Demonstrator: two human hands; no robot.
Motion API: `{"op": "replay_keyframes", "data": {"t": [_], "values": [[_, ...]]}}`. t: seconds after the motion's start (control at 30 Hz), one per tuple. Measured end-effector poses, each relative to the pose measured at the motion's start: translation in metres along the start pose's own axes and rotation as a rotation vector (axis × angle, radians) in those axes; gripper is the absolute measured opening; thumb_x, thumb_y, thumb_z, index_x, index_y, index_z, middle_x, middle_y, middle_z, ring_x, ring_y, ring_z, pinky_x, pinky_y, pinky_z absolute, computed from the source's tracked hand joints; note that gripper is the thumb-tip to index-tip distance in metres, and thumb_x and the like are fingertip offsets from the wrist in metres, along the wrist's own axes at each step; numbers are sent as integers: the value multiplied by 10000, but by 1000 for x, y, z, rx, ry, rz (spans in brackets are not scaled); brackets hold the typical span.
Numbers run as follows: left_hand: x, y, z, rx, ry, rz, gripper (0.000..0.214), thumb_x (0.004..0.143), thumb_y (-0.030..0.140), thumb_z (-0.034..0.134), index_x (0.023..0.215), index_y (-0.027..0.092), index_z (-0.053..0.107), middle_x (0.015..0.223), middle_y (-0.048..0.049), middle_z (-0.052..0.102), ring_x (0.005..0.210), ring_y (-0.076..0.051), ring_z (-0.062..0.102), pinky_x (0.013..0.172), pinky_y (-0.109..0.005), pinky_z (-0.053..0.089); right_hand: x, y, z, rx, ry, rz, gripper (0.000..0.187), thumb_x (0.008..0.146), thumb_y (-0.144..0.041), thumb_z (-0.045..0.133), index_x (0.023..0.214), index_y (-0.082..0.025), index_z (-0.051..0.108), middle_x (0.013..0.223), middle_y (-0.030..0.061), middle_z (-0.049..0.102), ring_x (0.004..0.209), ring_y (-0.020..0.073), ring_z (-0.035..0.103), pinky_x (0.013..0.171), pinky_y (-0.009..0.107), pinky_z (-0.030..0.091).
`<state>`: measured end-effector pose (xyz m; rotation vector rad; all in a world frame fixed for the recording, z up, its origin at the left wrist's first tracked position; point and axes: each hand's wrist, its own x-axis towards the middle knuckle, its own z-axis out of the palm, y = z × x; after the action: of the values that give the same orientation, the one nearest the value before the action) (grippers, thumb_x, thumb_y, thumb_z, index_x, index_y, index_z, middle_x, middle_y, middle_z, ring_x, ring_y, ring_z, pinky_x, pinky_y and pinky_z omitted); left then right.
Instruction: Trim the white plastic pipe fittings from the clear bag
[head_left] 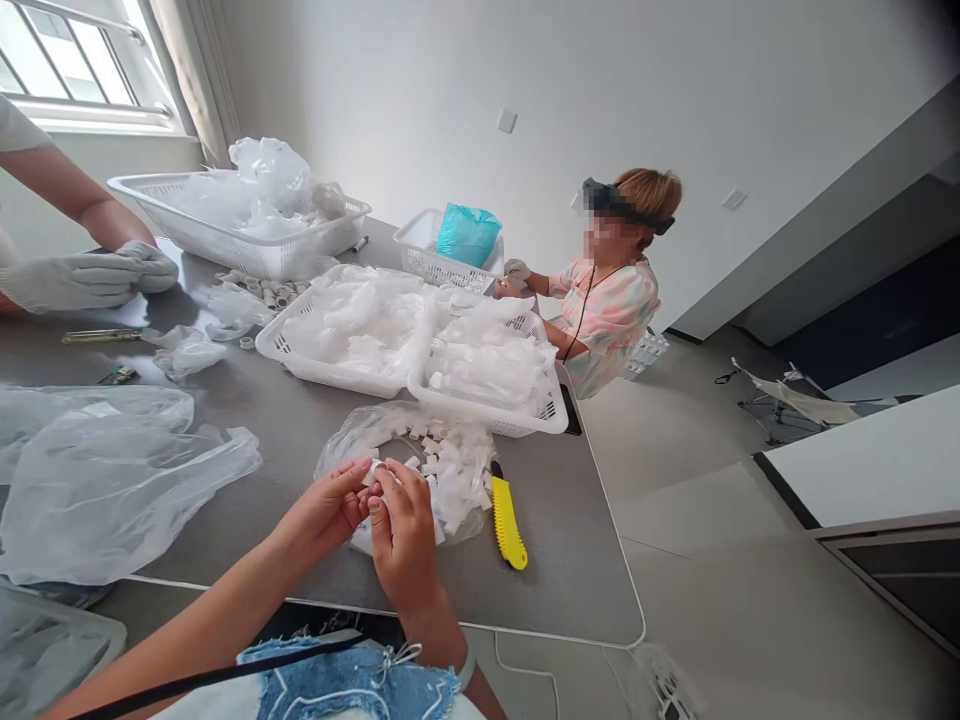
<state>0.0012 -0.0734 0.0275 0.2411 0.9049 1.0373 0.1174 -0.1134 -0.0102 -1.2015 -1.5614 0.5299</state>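
Note:
My left hand (pixel 322 510) and my right hand (pixel 405 530) meet above the near edge of the grey table (pixel 555 540). Both pinch one small white plastic piece (pixel 373 472) between their fingertips. Just beyond them lies an opened clear bag (pixel 360 430) with several small white plastic pieces (pixel 450 475) heaped on it. A yellow utility knife (pixel 508 520) lies to the right of the heap, apart from my hands.
Two white baskets (pixel 487 415) of clear bagged parts stand behind the heap. Crumpled clear bags (pixel 112 480) lie at left. A gloved person's hands (pixel 90 275) rest at far left. Another person sits at the far end by a basket holding a teal bag (pixel 466 232).

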Motion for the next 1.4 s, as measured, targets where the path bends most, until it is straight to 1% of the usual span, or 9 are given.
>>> {"op": "replay_keyframes", "data": {"t": [0.13,0.3,0.4,0.5,0.67,0.87,1.13,1.3,1.4], "values": [[-9,-4,2,126,-62,144,244,627,206,905,689,125,683,634,-6,660,554,-105,602,557,-183,540,7,-3,-3,40,-5,50,420,994,-448,439,1141,-181,729,1310,152,662,1256,272,577,1111,503,445],[-11,1,-5,502,-32,535,333,595,420,907,704,152,744,640,-18,694,628,-148,619,610,-211,513,10,-10,-2,642,-76,445,424,927,-525,542,1158,-219,724,1343,98,658,1166,245,660,942,391,581],[-7,12,-10,551,68,634,387,607,495,879,726,155,739,675,-43,723,642,-171,626,618,-241,504,10,-7,-6,728,63,585,414,876,-551,612,1006,-185,757,1126,90,758,985,217,719,876,352,592],[-7,18,-11,536,48,600,429,590,517,886,702,151,692,647,-58,722,590,-169,612,591,-252,492,9,-2,-11,549,159,551,406,906,-544,567,895,-175,736,705,34,741,718,177,704,805,342,587],[-11,7,-3,426,-57,451,426,585,482,908,683,141,673,616,-48,694,565,-145,594,550,-225,478,4,-4,-8,264,120,240,304,958,-418,500,1043,-232,724,1165,95,726,1066,208,679,937,365,548],[-14,-2,0,267,-149,192,448,524,450,949,643,124,665,622,-20,630,552,-107,554,549,-204,490,3,-8,-5,175,12,108,311,992,-367,446,1114,-252,708,1162,91,731,1114,210,663,1009,379,518],[-12,2,1,590,-148,552,327,635,459,870,683,173,718,643,-18,661,616,-162,586,590,-242,508,5,-18,-3,571,-5,410,441,922,-556,557,1188,-238,706,1346,86,657,1243,241,615,1051,386,518],[-6,6,1,742,-151,685,211,670,390,841,714,197,769,707,-47,725,687,-203,642,649,-268,526,9,-16,-4,1000,41,652,442,787,-611,696,1023,-243,761,1151,68,750,1105,251,686,951,440,582],[-5,7,2,633,-75,671,239,656,386,857,693,184,734,640,-31,697,620,-182,625,605,-258,516,9,-10,-11,918,105,637,414,776,-589,716,956,-220,771,1089,80,769,1007,235,712,909,416,588]]}}
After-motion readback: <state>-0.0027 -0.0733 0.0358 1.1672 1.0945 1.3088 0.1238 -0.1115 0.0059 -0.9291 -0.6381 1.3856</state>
